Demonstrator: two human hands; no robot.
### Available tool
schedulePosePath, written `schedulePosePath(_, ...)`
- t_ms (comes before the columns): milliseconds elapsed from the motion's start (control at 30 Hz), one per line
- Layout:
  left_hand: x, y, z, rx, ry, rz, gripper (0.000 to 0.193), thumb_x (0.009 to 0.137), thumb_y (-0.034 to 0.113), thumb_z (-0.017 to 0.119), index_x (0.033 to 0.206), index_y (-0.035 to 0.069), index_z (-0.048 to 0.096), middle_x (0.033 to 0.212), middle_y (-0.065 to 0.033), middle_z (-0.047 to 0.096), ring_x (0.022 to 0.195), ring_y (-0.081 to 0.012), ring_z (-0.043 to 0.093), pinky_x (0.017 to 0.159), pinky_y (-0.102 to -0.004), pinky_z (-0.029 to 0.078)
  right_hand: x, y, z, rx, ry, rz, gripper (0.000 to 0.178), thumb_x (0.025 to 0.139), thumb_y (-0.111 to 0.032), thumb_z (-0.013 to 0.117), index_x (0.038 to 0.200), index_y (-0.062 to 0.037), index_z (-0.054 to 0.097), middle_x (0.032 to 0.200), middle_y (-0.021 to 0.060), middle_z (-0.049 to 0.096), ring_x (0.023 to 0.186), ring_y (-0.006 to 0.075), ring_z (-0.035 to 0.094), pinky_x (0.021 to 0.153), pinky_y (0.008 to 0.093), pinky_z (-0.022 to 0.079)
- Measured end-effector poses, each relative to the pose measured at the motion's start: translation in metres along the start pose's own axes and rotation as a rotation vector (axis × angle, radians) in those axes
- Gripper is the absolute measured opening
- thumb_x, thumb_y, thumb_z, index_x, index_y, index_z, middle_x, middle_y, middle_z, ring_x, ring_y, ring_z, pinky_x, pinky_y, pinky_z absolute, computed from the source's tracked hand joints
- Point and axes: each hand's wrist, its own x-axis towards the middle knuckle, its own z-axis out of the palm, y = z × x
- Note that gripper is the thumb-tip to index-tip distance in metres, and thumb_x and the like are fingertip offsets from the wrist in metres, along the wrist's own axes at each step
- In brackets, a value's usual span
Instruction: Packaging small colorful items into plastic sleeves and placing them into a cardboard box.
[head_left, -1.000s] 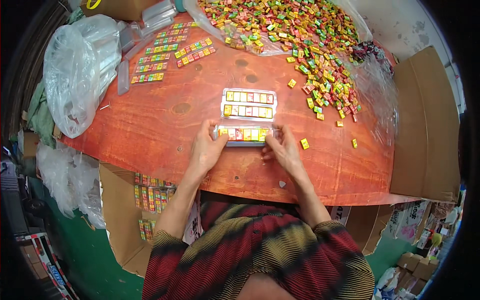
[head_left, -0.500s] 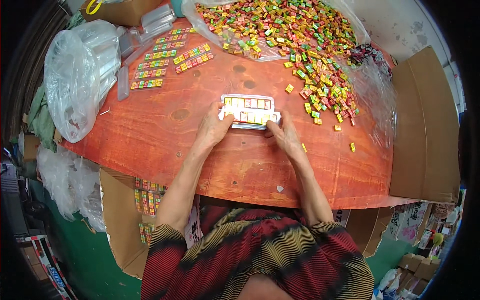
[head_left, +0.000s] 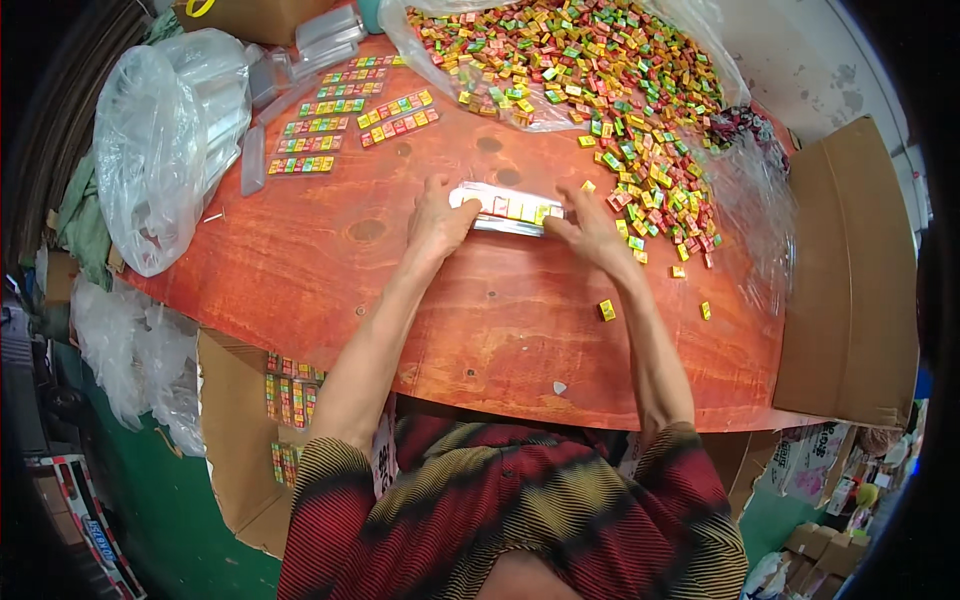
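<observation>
Over the middle of the table, a shiny clear plastic pack (head_left: 512, 212) with a row of small coloured boxes in it is held level between my hands. My left hand (head_left: 441, 220) grips its left end, thumb on top. The right end is in my right hand (head_left: 590, 232), with its thumb pressed near the front edge. Glare hides part of the pack's upper side. One loose yellow box (head_left: 607, 310) lies below my right wrist.
A large heap of small coloured boxes (head_left: 600, 70) spills from a clear bag at the back right. Filled packs (head_left: 302, 165) lie in rows at the back left, near a plastic bag (head_left: 150, 150). Cardboard boxes (head_left: 845, 280) flank the red wooden table (head_left: 480, 340).
Two rows of boxes showed in the pack before; now one shows plainly, and the pack looks narrower. Both hands have shifted slightly up, the right one also outward.
</observation>
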Motion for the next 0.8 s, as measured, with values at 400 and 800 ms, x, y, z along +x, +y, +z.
schedulePosePath(400,-0.032,0.047,0.056,-0.148,0.390,-0.143,0.065,0.071,0.023,0.060,0.120,-0.006,0.028,0.116,-0.0256,0.039,0.110,-0.0372,0.037,0.094,-0.0421,0.029,0.017,-0.023,-0.005,-0.124,-0.630,-0.069,0.056,0.083,-0.026,0.048,0.130,-0.0046,0.026,0.113,0.0169,0.051,0.102,0.0213,0.051,0.086,0.0312,0.040)
schedulePosePath(800,-0.038,0.035,0.029,-0.817,-0.005,-0.331,0.012,0.074,0.011,0.060,0.068,0.001,0.055,0.062,-0.0040,0.054,0.051,-0.0123,0.052,0.044,-0.0285,0.041,-0.026,-0.068,0.030,0.253,-0.368,0.020,0.057,0.084,-0.023,0.048,0.130,0.0009,0.024,0.113,0.0159,0.049,0.099,0.0205,0.050,0.084,0.0308,0.039)
